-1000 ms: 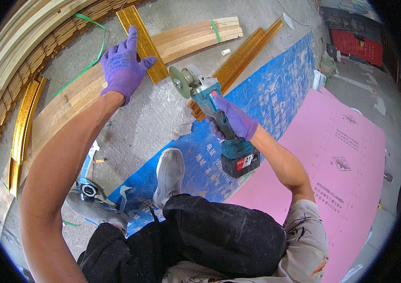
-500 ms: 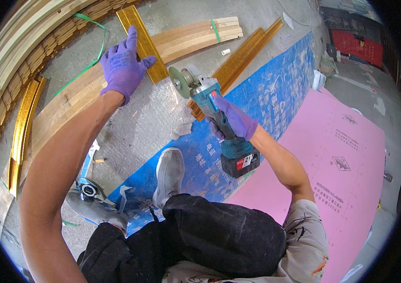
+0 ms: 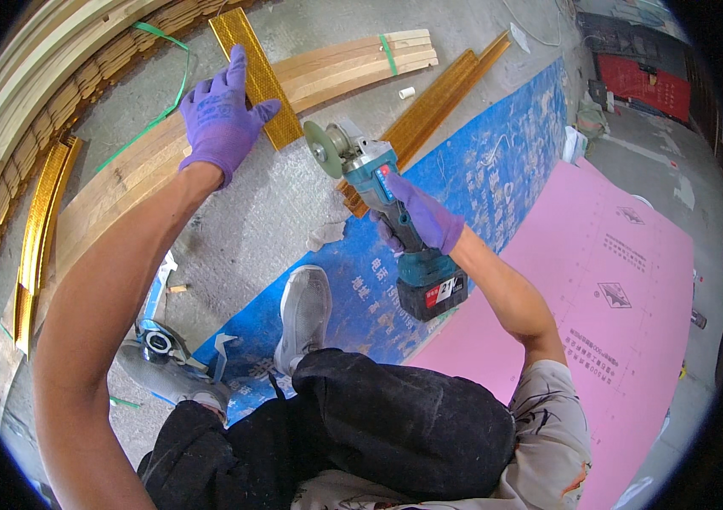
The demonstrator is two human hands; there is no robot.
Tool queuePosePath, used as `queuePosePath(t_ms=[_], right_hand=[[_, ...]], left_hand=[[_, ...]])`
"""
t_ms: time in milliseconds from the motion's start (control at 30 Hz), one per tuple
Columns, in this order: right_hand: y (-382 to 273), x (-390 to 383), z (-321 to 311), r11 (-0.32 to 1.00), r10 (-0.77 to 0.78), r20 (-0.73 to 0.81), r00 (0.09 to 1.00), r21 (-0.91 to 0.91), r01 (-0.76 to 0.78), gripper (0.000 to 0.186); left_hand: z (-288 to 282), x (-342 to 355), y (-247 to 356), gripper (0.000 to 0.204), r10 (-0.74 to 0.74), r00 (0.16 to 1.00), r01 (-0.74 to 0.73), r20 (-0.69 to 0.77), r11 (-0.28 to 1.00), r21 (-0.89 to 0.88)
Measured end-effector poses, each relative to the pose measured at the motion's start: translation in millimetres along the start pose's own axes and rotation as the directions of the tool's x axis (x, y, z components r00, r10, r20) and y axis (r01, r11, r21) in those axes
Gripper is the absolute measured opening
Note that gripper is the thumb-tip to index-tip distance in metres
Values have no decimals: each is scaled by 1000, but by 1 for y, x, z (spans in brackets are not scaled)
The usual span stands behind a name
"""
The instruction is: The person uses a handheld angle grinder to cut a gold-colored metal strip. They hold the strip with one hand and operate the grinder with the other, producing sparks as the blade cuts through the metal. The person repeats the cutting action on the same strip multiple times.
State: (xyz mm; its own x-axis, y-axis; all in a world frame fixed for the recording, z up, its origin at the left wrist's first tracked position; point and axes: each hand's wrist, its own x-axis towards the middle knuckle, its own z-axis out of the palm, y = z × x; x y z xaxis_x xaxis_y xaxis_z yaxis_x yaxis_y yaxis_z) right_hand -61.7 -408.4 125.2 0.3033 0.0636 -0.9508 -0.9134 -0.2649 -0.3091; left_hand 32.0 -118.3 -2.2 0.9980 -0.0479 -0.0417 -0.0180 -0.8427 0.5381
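Observation:
My left hand [image 3: 221, 127], in a purple glove, lies with fingers spread on a short gold patterned trim strip [image 3: 258, 68], index finger and thumb against it. The strip rests across pale wooden slats [image 3: 353, 68]. In its purple glove, my right hand [image 3: 429, 217] is wrapped round the body of a teal cordless angle grinder [image 3: 375, 180] with a black battery at its lower end. The grinder's thin cutting disc [image 3: 320, 150] is at the near end of the strip; whether they touch I cannot tell.
Longer gold strips [image 3: 433, 106] lie right of the grinder, and another gold piece [image 3: 42, 238] at the far left. Under my foot is a blue printed sheet [image 3: 361, 306]. Pink board [image 3: 582, 314] covers the right side. A tape measure [image 3: 158, 342] sits by my left shoe.

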Motion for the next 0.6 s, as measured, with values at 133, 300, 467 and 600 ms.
queuePosePath(t_ms=[133, 300, 467, 600], right_hand=[[-1, 0, 0, 1000, -11, 6, 1000, -7, 11, 76], [2, 2, -1, 1000, -7, -20, 1000, -6, 7, 76], [1, 3, -2, 1000, 1, 1, 1000, -6, -1, 76], [2, 4, -5, 1000, -3, 13, 1000, -15, 3, 76]], left_hand=[[2, 0, -1, 101, 5, 1000, -5, -13, 1000, 6], [1, 0, 0, 101, -2, 1000, 2, 8, 1000, -14], [4, 1, -5, 100, 9, 1000, -9, 0, 998, -55], [3, 0, -2, 101, 5, 1000, -5, -9, 1000, 8]])
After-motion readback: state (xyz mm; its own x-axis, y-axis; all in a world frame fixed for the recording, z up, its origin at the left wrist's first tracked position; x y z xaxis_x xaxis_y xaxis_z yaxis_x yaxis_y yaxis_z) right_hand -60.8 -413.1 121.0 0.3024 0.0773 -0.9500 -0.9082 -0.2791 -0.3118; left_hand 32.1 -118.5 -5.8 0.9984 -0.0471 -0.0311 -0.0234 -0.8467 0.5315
